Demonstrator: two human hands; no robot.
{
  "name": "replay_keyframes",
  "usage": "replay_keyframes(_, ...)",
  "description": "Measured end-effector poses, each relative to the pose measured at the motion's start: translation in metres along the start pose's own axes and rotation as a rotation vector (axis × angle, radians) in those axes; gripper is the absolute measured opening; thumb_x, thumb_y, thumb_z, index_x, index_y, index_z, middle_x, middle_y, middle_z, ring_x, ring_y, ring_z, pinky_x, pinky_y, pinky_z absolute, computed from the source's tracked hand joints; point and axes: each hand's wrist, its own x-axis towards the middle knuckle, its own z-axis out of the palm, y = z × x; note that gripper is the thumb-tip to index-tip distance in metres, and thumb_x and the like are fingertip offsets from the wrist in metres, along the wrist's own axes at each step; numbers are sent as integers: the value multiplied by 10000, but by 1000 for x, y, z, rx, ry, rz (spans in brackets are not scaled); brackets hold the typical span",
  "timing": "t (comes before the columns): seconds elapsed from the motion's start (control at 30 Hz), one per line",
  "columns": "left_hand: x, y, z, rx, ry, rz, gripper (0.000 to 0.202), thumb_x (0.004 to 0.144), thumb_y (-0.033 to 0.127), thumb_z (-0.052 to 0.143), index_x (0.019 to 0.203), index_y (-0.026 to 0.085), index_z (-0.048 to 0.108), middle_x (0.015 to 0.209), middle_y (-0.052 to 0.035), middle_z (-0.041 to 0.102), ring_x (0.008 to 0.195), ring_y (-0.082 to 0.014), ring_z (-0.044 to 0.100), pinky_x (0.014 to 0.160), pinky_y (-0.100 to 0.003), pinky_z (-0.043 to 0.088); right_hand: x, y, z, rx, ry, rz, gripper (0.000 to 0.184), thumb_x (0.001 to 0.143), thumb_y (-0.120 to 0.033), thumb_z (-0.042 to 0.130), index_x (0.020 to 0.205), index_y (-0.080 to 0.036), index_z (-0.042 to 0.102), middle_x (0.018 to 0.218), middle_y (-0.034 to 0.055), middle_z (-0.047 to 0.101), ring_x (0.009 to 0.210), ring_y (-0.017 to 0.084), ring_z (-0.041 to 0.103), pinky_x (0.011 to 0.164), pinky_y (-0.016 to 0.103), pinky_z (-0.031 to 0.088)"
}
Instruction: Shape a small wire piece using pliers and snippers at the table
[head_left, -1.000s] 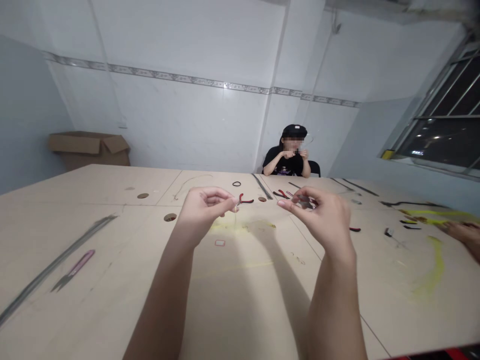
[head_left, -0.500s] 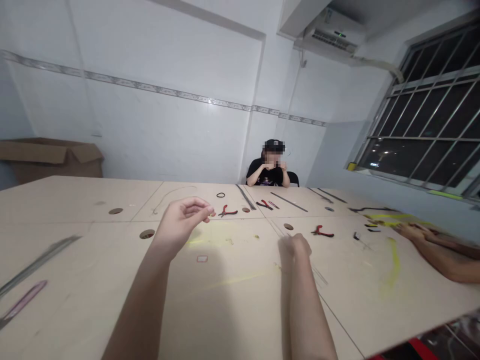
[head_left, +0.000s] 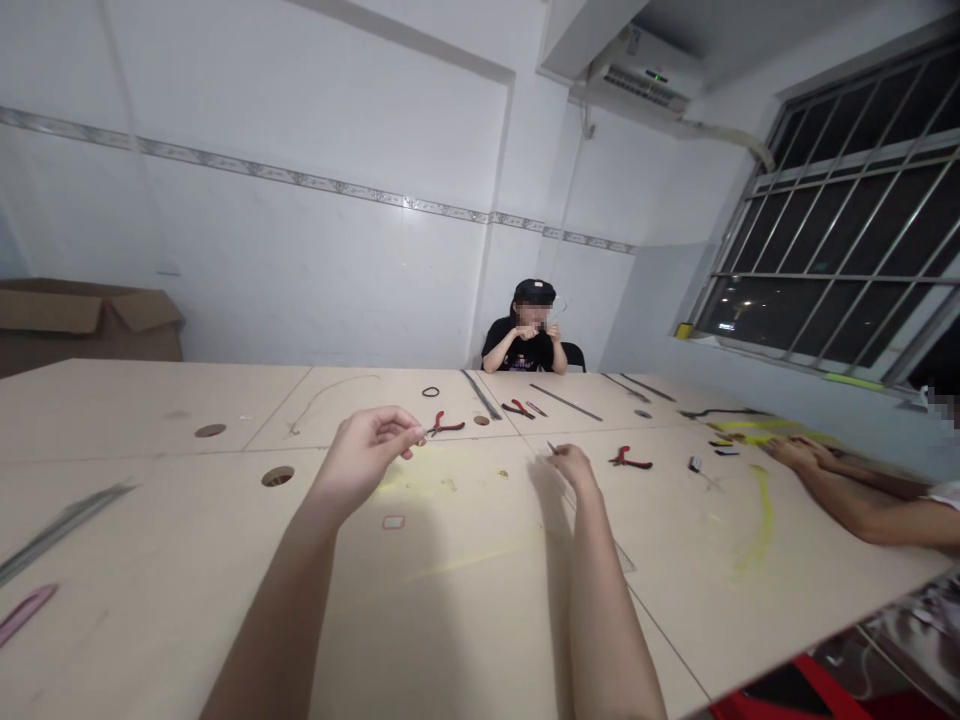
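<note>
Raised slightly since before, the right hand (head_left: pixel 574 468) pinches a slim, dull strand (head_left: pixel 552 448) right of the red-edged label (head_left: pixel 393 522); the left hand (head_left: pixel 377 445), beyond that label, pinches a tiny piece (head_left: pixel 423 441), indistinct.

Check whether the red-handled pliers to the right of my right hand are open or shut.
Open, it seems: the pliers lie with their red handles splayed apart. Their tips are too small to make out.

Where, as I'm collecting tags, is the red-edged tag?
In the head view, the tag lies left of centre on the table, right of the left forearm and lower in the picture than the left hand.
</note>
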Motion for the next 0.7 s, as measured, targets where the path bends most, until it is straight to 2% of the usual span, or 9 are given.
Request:
replay_keyframes(0.07,3,-5,4,37,10,11,212,793,385,643,740,183,681,710,-35,668,685,-168,596,626,-268,450,-12,-30,-11,140,-66,-180,300,899,-389,594,982,-109,663,865,45,666,713,140,593,644,258,463)
replay_keyframes(0.13,5,-8,8,59,-3,35,228,819,394,604,747,185,664,732,-33,661,687,-164,589,621,-262,429,-34,-62,-18,271,-126,-348,330,893,-438,568,1030,-153,663,887,27,673,663,114,557,600,233,420)
replay_keyframes(0.23,5,-9,12,97,-17,84,231,854,378,550,749,190,633,720,-16,626,670,-148,551,602,-244,377,-82,-104,-20,441,-213,-551,360,858,-522,577,981,-198,675,872,9,675,669,107,542,609,223,406)
replay_keyframes(0.3,3,-7,13,125,-8,104,218,862,367,541,754,196,622,661,7,565,627,-134,489,565,-235,323,-113,-121,-17,652,-288,-766,268,828,-434,644,865,-172,684,852,35,677,738,133,569,668,243,422)
replay_keyframes(0.37,1,-4,14,142,1,118,217,866,368,542,753,199,616,620,23,498,588,-125,420,538,-235,277,-136,-131,-14,716,-255,-850,196,819,-370,673,821,-175,690,844,43,682,767,148,578,670,250,417)
replay_keyframes(0.47,-2,0,14,158,10,156,233,870,372,538,732,195,602,603,31,438,580,-123,382,538,-238,257,-148,-134,-10,662,-165,-882,166,825,-358,686,811,-194,702,840,39,684,754,153,574,634,255,402)
replay_keyframes(0.6,-3,1,16,178,-1,190,241,887,367,496,737,196,575,635,21,465,615,-137,399,565,-240,267,-144,-132,-12,603,-154,-943,178,846,-361,667,786,-198,707,788,26,663,700,142,544,616,258,388)
replay_keyframes(0.7,-3,1,18,174,-40,192,265,903,400,458,759,200,556,707,4,540,680,-157,463,609,-243,313,-144,-132,-14,567,-156,-977,166,847,-340,663,776,-195,703,755,17,643,671,134,519,617,257,380)
